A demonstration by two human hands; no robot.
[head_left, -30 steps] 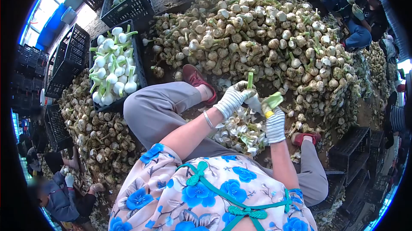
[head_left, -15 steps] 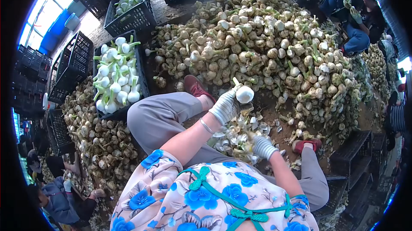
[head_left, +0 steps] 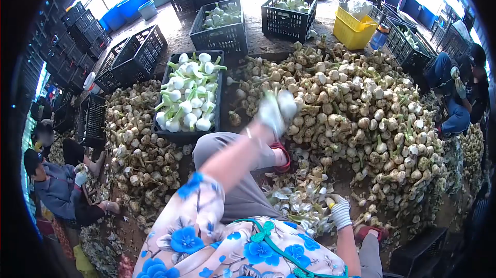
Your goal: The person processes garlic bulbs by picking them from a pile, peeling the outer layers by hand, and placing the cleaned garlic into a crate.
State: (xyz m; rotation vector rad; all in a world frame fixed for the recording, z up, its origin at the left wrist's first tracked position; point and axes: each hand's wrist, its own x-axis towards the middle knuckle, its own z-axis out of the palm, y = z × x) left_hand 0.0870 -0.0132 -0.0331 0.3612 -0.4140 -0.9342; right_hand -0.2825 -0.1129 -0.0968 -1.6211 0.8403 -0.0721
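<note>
A white garlic bulb (head_left: 288,105), smeared by motion, is gripped in my left hand (head_left: 271,114), which wears a striped glove. That arm is raised in front of the big heap of unpeeled garlic (head_left: 356,107). Lower down, my right hand (head_left: 339,213), gloved too, has its fingers curled above the right side of the loose garlic skins (head_left: 297,195). What those fingers hold, if anything, I cannot make out. Left of my raised hand stands a black crate (head_left: 221,94) filled with clean white garlic bulbs (head_left: 187,94) with green stems.
Another garlic heap (head_left: 139,149) lies on the left. Behind are black crates, two holding garlic (head_left: 222,17) (head_left: 293,4), and a yellow bin (head_left: 354,27) beside a blue bottle (head_left: 380,37). One person (head_left: 62,190) sits at left, another (head_left: 457,92) at right.
My left hand has swung up with the garlic bulb, away from the skins. The right hand stays low near the skins. The view has tilted up and turned left.
</note>
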